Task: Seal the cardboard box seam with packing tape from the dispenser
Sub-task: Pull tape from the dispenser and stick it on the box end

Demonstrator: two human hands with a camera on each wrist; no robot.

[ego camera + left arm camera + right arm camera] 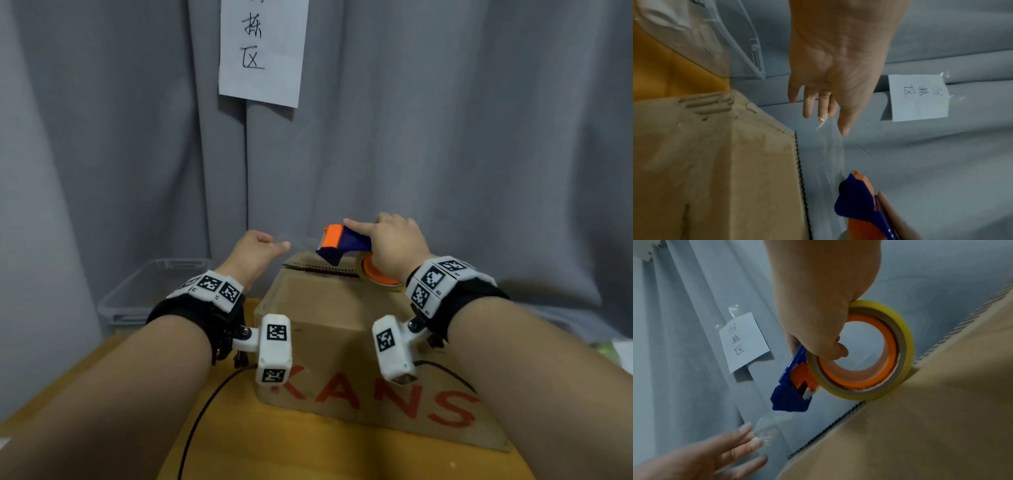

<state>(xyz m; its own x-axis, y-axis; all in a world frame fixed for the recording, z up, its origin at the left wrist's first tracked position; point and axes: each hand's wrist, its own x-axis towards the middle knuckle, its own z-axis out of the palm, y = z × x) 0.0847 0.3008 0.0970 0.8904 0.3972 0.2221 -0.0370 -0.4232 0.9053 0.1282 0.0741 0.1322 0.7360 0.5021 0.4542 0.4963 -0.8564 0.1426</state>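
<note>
Beyond the far edge of the box (329,342), the right hand (397,246) grips the dispenser (342,245), its roll touching that edge. The left hand (255,251) pinches the free end of clear tape (830,146) drawn out from it, left of the dispenser. No tape seems stuck to the box yet, so laying, pressing and cutting all remain.

One cardboard box (346,346), printed with red letters; one tape dispenser (346,245), blue and orange, carrying one roll of tape (898,344); one strip of clear tape (831,146) drawn out from it; two hands, the left hand (255,251) and the right hand (397,245); one clear plastic bin (137,294); one paper sign (262,51) on one grey curtain (462,137); one wooden table (239,438); two wrist cameras (274,346).
</note>
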